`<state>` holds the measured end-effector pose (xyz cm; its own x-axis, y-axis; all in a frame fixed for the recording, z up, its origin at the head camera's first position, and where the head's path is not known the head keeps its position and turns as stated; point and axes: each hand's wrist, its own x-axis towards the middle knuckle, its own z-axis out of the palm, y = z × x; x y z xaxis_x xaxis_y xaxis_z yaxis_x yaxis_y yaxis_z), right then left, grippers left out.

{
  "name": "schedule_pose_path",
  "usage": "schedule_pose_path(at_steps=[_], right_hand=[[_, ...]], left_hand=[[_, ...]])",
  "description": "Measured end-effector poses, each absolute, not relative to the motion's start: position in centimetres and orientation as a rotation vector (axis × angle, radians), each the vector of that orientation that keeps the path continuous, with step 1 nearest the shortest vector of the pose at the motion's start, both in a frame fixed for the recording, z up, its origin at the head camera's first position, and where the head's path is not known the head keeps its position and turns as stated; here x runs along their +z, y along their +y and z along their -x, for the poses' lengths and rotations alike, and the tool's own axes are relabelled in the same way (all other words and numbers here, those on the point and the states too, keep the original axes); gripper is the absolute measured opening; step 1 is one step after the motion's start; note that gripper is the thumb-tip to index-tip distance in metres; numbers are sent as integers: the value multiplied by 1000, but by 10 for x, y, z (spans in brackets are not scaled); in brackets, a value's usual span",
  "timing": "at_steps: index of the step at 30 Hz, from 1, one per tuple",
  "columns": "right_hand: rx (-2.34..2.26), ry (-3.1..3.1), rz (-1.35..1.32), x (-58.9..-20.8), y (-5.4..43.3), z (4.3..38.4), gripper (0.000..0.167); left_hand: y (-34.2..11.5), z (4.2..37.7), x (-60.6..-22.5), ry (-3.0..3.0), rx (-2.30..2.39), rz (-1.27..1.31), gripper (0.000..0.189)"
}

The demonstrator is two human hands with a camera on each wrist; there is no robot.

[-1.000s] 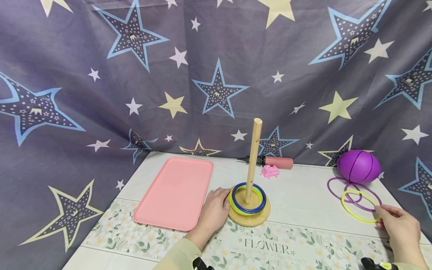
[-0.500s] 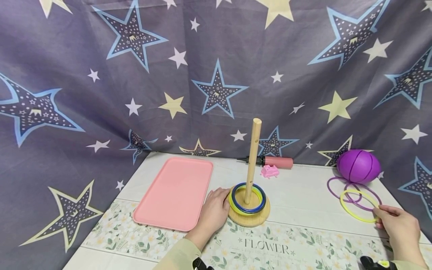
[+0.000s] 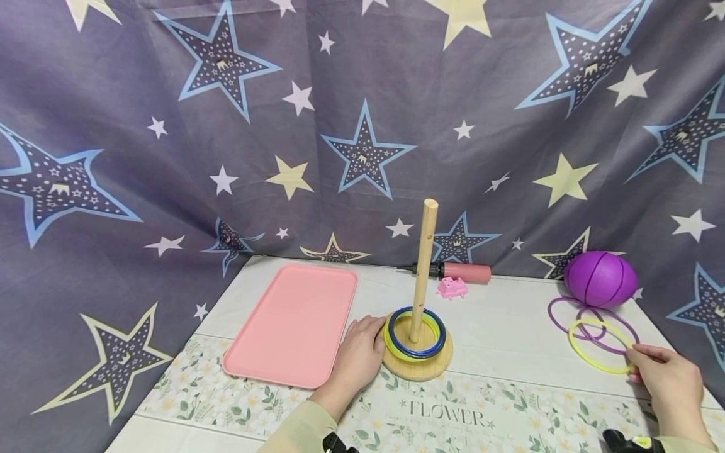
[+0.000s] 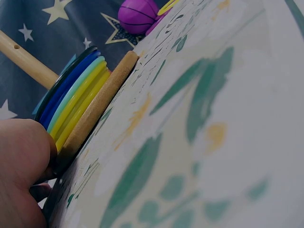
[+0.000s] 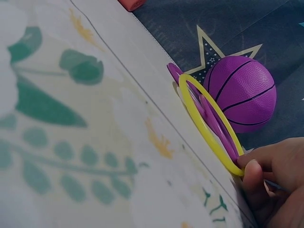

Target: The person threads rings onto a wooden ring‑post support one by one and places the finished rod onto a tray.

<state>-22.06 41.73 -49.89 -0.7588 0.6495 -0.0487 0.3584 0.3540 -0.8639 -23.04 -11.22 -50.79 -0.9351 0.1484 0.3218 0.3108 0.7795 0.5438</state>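
A wooden ring toss stand (image 3: pixel 425 270) stands upright on the table. Around its peg, on the round base, lie several stacked rings (image 3: pixel 418 332); the left wrist view shows black, blue, turquoise and yellow edges (image 4: pixel 85 92). My left hand (image 3: pixel 359 352) grips the base at its left edge, its fingertips partly hidden. At the far right, my right hand (image 3: pixel 671 380) pinches a yellow ring (image 3: pixel 591 363) between thumb and fingers. That ring is tilted, its far side over two purple rings (image 3: pixel 557 321). In the right wrist view, the yellow ring (image 5: pixel 199 118) overlaps the purple ones.
A pink tray (image 3: pixel 294 324) lies left of the left hand. At the back are a hand pump (image 3: pixel 467 272) and a small pink toy (image 3: pixel 452 288). A purple ball (image 3: pixel 601 278) sits behind the purple rings. A starry curtain (image 3: pixel 362 75) hangs behind the table.
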Motion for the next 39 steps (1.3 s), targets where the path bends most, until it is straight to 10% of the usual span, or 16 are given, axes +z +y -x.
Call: schedule_pose_path(at_steps=[33,39], right_hand=[[1371,-2308,920,-498,416,218,54],[1464,-2222,923,-498,419,220,25]], left_hand=[[-112,232,-509,-2722,-891,353,39],[-113,231,-509,-2719,-891,357,39]])
